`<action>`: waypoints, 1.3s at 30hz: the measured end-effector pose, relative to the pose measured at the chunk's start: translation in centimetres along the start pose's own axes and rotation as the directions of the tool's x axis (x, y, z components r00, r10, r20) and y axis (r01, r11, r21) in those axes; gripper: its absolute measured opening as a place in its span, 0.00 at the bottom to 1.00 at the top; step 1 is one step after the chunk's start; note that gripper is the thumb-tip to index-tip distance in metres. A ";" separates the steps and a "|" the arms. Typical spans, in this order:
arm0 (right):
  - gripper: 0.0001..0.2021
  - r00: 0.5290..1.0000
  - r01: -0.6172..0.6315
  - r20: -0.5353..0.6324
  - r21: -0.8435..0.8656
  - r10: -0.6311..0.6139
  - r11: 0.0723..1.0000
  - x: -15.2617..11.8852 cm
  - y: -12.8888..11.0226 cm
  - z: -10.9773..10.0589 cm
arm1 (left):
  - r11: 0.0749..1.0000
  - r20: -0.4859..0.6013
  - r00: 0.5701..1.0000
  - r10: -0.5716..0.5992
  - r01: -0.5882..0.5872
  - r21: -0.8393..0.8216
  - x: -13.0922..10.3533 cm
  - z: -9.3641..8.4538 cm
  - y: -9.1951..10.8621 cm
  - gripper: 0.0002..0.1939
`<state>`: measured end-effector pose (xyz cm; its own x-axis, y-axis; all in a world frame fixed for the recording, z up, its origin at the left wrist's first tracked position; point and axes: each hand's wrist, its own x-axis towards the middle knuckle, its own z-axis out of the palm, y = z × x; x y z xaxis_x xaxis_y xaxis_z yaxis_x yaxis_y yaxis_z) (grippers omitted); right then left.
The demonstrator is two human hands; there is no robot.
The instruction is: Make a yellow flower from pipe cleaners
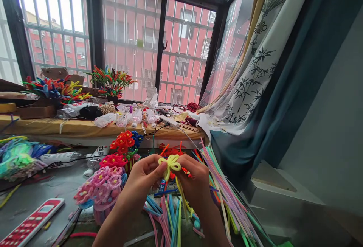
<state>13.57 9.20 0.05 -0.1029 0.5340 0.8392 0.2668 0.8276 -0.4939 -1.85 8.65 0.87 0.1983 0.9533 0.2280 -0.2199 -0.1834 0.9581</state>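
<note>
Two bare hands meet over the work surface, the left hand (150, 171) and the right hand (196, 173) holding a yellow fuzzy-stem flower (171, 162) between them, in front of the chest. The left thumb and forefinger are clamped on its left side; the right fingers close on its right side, their tips partly hidden. Its loops spread from a pinched centre, some pointing left, some up and right, one down toward the worker, so the head itself has no clear long axis. Yellow strands (180, 189) run downward below the right hand, roughly along the line of sight; whether they join the flower cannot be told. Left of the hands, a pinkish pot (102, 213) carries a crowded bunch of pink flowers (102, 183), heads upward. Up on the windowsill (82, 127), a dark pot (112, 99) bears an upright spray of multicoloured stems (112, 80), and near it is a low cardboard box (36, 111), its inside hidden. Clear bottles (106, 120) lie on the sill, contents too small to tell. Right of the hands, a long bundle of pastel stems (227, 190) slants down toward the lower right.
</note>
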 end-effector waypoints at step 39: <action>0.07 0.875 -0.458 -0.056 0.226 0.481 0.860 0.3 -2.4 -0.8 | 0.185 0.130 0.588 0.798 -0.445 0.876 -0.6 -0.1 0.7 0.10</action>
<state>13.69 7.22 1.74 0.0918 0.8555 0.5095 0.0600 0.5060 -0.8604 -2.24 8.02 1.40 0.0656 0.3833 0.9213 0.7083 -0.6682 0.2275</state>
